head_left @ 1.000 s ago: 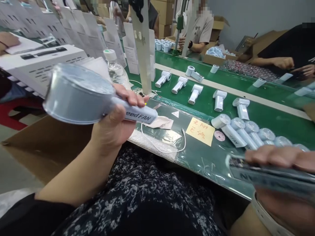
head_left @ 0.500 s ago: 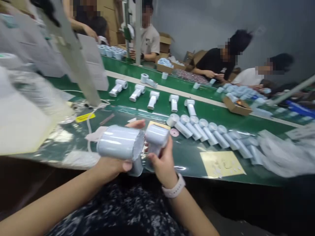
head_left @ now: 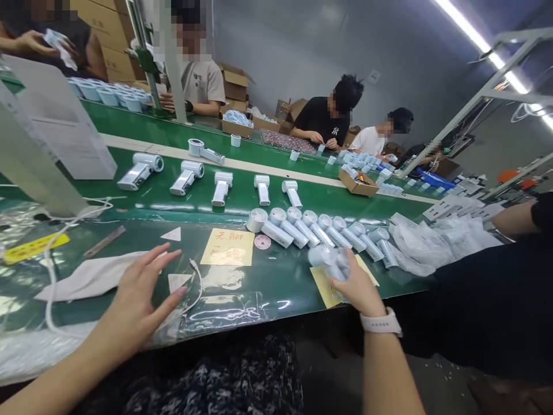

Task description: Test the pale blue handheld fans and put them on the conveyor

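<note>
My left hand hovers over the near part of the bench, fingers spread, holding nothing. Close to it lie a white cloth, a short white cable and small white triangular pieces. In my right hand is a pale blue handheld fan, smeared by motion, above a yellow paper. Just beyond it, a slanted row of similar handheld fans lies on the bench. Several more fans rest spaced out on the green belt.
A yellow note with red writing and a pink round sticker lie mid-bench. Clear plastic bags are heaped at right, near a person's dark sleeve. A metal post stands at left. Co-workers sit across the belt.
My left hand has let go of the large pale blue cylindrical piece and opened; that piece is out of sight. My right hand has moved right with the fan. The view has turned right.
</note>
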Demonstrator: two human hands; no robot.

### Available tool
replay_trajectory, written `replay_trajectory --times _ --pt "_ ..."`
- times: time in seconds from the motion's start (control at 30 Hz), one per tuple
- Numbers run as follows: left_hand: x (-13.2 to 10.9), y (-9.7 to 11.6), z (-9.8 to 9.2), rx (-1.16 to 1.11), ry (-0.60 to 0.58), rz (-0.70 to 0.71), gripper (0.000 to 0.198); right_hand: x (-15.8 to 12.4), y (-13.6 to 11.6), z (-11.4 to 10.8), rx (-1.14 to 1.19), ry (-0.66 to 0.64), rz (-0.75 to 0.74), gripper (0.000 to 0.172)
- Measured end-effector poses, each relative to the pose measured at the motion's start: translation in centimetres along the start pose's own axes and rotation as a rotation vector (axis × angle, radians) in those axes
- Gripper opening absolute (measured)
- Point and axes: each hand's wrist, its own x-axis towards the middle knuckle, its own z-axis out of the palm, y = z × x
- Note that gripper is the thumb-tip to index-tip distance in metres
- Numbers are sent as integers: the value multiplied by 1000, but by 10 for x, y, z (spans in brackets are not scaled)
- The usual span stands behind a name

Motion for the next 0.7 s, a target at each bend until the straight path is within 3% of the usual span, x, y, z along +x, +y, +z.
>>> replay_trajectory --times 0.1,0.17,0.3,0.4,0.5,0.57,0.63,0.7 --pt "5 -7 -8 -100 7 -275 59 14 61 -28 -124 44 133 91" --pt "6 -5 -9 -160 -26 -400 61 25 88 -38 -208 91 204 85" --pt "5 -2 -5 -80 -72 -330 60 50 116 -51 -329 164 332 75" --pt "1 -11 -6 -62 -67 -262 51 64 120 -62 -377 218 398 69" --pt "-5 -25 -6 -72 -43 -219 44 84 100 -72 -400 301 399 58" --pt "-9 -33 -3 -51 -14 -160 40 111 70 -71 -395 325 339 51" --pt "-13 -37 1 -20 28 -108 35 148 28 -58 -367 260 215 44" --pt "-15 -38 4 -6 69 -90 32 188 -21 -34 -312 108 40 35"
